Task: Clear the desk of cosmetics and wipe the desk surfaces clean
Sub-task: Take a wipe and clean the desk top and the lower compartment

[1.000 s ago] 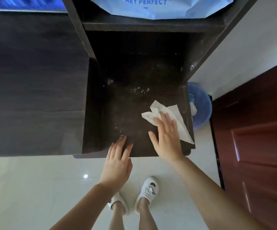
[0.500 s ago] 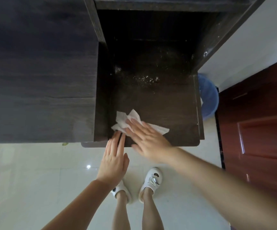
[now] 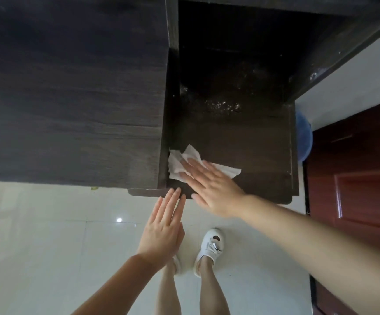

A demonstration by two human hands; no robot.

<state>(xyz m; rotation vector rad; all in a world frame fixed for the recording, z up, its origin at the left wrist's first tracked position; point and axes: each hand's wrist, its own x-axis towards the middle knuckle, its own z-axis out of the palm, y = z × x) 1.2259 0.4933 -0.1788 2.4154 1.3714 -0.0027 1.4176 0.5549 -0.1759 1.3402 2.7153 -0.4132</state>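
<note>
A crumpled white tissue (image 3: 177, 163) lies on the low dark shelf (image 3: 259, 151) of the desk, pushed against the shelf's left wall. My right hand (image 3: 211, 187) presses flat on the tissue with fingers stretched out. My left hand (image 3: 164, 228) is flat too, its fingertips touching the shelf's front edge just left of the right hand, holding nothing. Pale specks of dust or crumbs (image 3: 225, 105) sit further back on the shelf. No cosmetics are in sight.
The higher dark desk top (image 3: 70, 98) fills the left. A blue bin (image 3: 303, 137) stands right of the shelf, beside a reddish-brown door (image 3: 355, 173). Below are a glossy white tiled floor (image 3: 48, 246) and my feet in white shoes (image 3: 210, 246).
My right hand has swept the tissue from the shelf's right side across to its left wall. My left hand slid back to the front edge. The view has tilted downward.
</note>
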